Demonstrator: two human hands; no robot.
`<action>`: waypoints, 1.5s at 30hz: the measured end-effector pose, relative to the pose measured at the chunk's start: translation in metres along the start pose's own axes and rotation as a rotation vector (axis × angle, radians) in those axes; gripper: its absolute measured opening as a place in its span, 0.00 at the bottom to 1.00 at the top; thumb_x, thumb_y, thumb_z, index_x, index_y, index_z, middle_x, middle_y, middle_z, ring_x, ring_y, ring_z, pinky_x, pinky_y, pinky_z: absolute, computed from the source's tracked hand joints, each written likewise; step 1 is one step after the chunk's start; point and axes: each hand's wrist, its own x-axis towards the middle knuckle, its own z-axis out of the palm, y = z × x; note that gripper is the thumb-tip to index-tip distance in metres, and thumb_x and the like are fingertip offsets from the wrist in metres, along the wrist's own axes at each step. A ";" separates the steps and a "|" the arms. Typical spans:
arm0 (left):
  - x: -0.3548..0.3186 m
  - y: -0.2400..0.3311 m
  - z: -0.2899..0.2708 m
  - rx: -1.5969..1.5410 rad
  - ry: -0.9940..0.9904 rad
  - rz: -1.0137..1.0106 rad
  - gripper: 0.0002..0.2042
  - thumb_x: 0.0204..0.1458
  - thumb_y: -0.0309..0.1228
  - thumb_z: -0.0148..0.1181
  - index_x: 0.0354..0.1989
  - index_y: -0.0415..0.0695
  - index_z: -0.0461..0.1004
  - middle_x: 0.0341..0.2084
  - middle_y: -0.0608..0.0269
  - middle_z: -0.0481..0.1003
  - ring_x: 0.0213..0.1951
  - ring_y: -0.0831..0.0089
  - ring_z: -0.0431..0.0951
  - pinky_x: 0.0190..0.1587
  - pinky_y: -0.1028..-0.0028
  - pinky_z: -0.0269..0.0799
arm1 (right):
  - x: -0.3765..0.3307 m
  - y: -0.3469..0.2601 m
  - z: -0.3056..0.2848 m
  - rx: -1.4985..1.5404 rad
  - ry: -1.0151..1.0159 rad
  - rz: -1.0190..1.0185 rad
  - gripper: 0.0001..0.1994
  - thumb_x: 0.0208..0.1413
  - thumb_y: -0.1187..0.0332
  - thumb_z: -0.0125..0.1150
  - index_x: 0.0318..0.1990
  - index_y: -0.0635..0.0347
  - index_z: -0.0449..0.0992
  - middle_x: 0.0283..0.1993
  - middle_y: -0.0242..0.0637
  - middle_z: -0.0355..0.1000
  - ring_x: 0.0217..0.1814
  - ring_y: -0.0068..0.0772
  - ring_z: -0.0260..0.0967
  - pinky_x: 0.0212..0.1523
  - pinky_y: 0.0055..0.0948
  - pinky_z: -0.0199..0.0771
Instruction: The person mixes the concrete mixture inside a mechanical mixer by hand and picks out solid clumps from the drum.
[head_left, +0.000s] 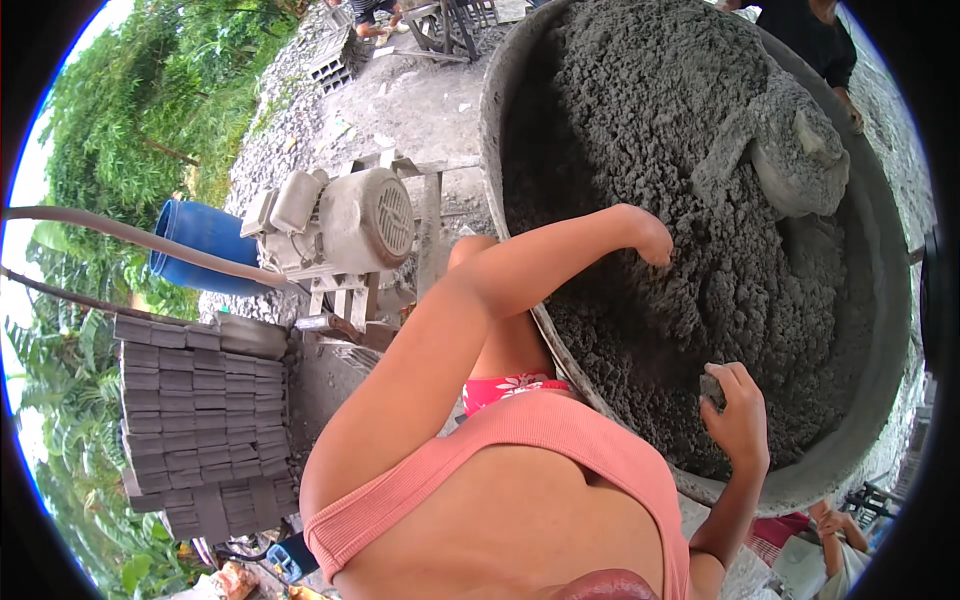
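A wide round mixing pan holds damp grey concrete mix. My left hand reaches over its near left side, low above the mix or touching it. That wrist is bent and the fingers are hidden, so I cannot tell what they do. My right hand is over the near part of the pan, with thumb and fingers closed around a small grey lump. Toward the far right in the pan stands a mix-caked mixer hub with an arm.
Left of the pan sits an electric motor on a frame, with a blue barrel behind. Grey blocks are stacked at left. A person in black stands at the far right rim; another person is at lower right.
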 end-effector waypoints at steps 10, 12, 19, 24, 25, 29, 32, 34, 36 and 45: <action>-0.008 0.002 -0.001 -0.060 -0.044 -0.021 0.24 0.64 0.44 0.39 0.61 0.43 0.69 0.58 0.56 0.70 0.57 0.55 0.69 0.56 0.55 0.66 | 0.001 -0.002 0.002 -0.009 0.024 -0.003 0.20 0.41 0.79 0.64 0.47 0.62 0.74 0.43 0.43 0.70 0.44 0.50 0.71 0.44 0.40 0.72; -0.006 -0.001 0.004 -0.070 -0.006 -0.008 0.24 0.64 0.44 0.39 0.61 0.43 0.69 0.58 0.56 0.70 0.57 0.55 0.69 0.56 0.55 0.65 | 0.002 -0.002 0.001 -0.014 0.023 -0.013 0.20 0.41 0.79 0.64 0.47 0.61 0.74 0.43 0.43 0.70 0.44 0.50 0.71 0.44 0.40 0.72; -0.027 0.014 -0.005 -0.100 0.015 0.180 0.23 0.63 0.41 0.39 0.61 0.43 0.68 0.57 0.58 0.71 0.57 0.59 0.70 0.59 0.61 0.64 | 0.005 -0.002 0.006 -0.004 0.015 -0.004 0.20 0.42 0.79 0.64 0.47 0.61 0.74 0.43 0.43 0.71 0.44 0.50 0.71 0.44 0.40 0.72; -0.065 0.032 -0.014 -0.293 0.104 0.344 0.23 0.63 0.42 0.40 0.61 0.44 0.69 0.56 0.60 0.73 0.58 0.62 0.70 0.60 0.65 0.64 | 0.008 -0.004 0.011 0.020 0.075 -0.025 0.21 0.41 0.79 0.64 0.47 0.61 0.74 0.43 0.43 0.71 0.45 0.50 0.71 0.45 0.39 0.72; -0.075 0.033 -0.016 -0.421 0.142 0.402 0.23 0.62 0.42 0.41 0.60 0.44 0.69 0.56 0.60 0.73 0.59 0.63 0.69 0.60 0.65 0.63 | 0.009 -0.005 0.012 0.027 0.116 -0.046 0.21 0.41 0.79 0.64 0.47 0.61 0.74 0.43 0.44 0.71 0.45 0.51 0.71 0.46 0.39 0.72; -0.092 0.021 -0.026 -0.691 0.241 0.613 0.19 0.63 0.36 0.45 0.59 0.43 0.71 0.51 0.60 0.76 0.50 0.69 0.76 0.55 0.69 0.70 | 0.010 -0.007 0.015 0.025 0.233 -0.123 0.21 0.40 0.80 0.65 0.47 0.63 0.73 0.44 0.46 0.71 0.45 0.51 0.71 0.46 0.39 0.72; -0.108 0.014 -0.036 -0.792 0.365 0.738 0.17 0.61 0.30 0.47 0.57 0.42 0.73 0.48 0.60 0.77 0.47 0.71 0.78 0.53 0.71 0.73 | 0.008 -0.010 0.014 0.022 0.331 -0.194 0.21 0.40 0.79 0.65 0.47 0.63 0.73 0.45 0.47 0.71 0.45 0.52 0.71 0.46 0.41 0.73; -0.119 0.014 -0.043 -0.893 0.455 0.765 0.17 0.59 0.26 0.47 0.56 0.41 0.74 0.47 0.59 0.78 0.46 0.72 0.78 0.52 0.72 0.74 | 0.006 -0.017 0.014 0.020 0.381 -0.278 0.21 0.40 0.79 0.65 0.47 0.63 0.74 0.45 0.47 0.71 0.44 0.51 0.71 0.45 0.41 0.73; -0.121 0.013 -0.044 -0.911 0.474 0.771 0.17 0.59 0.26 0.47 0.55 0.41 0.74 0.46 0.59 0.78 0.46 0.72 0.78 0.52 0.72 0.74 | 0.006 -0.026 0.018 0.029 0.338 -0.324 0.21 0.40 0.78 0.65 0.47 0.62 0.74 0.45 0.47 0.71 0.44 0.51 0.71 0.45 0.41 0.73; -0.129 0.028 -0.039 -0.915 0.436 0.882 0.16 0.59 0.26 0.48 0.54 0.42 0.75 0.47 0.58 0.78 0.46 0.71 0.78 0.51 0.71 0.74 | 0.005 -0.055 0.040 -0.157 0.081 -0.513 0.21 0.41 0.75 0.65 0.47 0.60 0.74 0.43 0.41 0.68 0.41 0.43 0.70 0.42 0.39 0.73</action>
